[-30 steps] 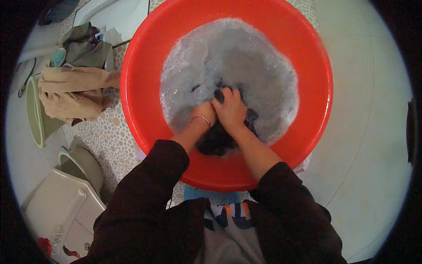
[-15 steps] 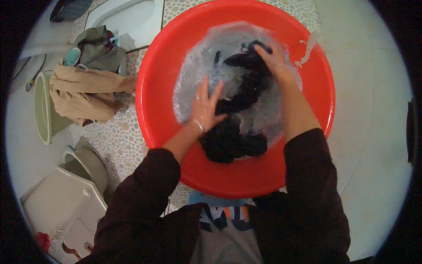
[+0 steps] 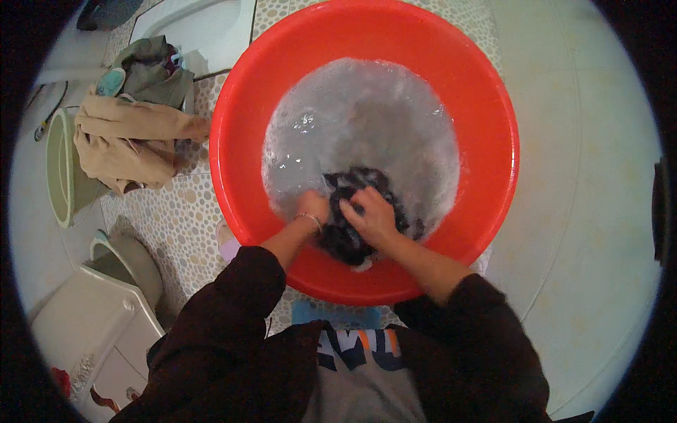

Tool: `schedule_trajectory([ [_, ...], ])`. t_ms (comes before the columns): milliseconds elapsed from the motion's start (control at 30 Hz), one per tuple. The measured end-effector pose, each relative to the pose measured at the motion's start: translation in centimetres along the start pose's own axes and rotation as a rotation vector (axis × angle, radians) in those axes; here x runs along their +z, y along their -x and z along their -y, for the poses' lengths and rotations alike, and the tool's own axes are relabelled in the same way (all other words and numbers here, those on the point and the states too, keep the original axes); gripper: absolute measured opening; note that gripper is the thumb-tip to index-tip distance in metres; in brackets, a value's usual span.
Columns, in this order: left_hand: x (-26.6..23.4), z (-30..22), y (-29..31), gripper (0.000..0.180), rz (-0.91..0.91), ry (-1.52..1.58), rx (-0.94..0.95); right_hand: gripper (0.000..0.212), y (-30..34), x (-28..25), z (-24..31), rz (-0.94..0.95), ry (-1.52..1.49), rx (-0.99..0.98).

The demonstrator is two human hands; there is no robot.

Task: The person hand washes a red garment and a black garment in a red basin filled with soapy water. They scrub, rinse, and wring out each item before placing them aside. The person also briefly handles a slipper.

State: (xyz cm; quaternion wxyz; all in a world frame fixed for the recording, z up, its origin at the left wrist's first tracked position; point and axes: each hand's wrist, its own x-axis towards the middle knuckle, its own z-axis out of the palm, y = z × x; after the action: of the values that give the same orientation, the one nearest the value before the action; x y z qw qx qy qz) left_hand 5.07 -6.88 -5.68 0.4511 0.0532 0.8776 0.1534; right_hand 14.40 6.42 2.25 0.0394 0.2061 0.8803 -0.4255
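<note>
A wet black garment lies bunched near the close side of a large red basin, in cloudy, sudsy water. Over its middle, my right hand has its fingers curled into the cloth. My left hand is closed at the bundle's left edge, wrist toward me and a bracelet on it. Its fingertips are hidden by the water and the cloth.
Left of the basin, a tan garment and a grey-green garment are piled by a pale green bucket. Closer are a grey bucket and a white cabinet. A squat toilet lies beyond, at the far left.
The black cloth, spread toward the far side before, is now gathered near me. My right hand has come closer and leftward with it; my left hand has gone from spread to closed and lower.
</note>
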Motion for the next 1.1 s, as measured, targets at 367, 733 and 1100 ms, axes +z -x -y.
schedule_trajectory([
  [367, -2.3, -3.9, 2.4, 0.03, 0.125, -0.383, 0.135, 0.028, -17.7, 3.2, -2.6, -0.079, 0.39, 0.168],
  [733, -3.4, -1.1, 9.5, 0.051, -0.039, -0.462, 0.586, 0.057, -16.5, -6.1, -9.2, -0.137, 0.444, 0.316],
  [1100, -0.4, -1.5, 0.8, 0.026, 0.188, -0.375, 0.082, 0.033, 3.8, -2.7, -1.6, 0.141, -0.091, -0.071],
])
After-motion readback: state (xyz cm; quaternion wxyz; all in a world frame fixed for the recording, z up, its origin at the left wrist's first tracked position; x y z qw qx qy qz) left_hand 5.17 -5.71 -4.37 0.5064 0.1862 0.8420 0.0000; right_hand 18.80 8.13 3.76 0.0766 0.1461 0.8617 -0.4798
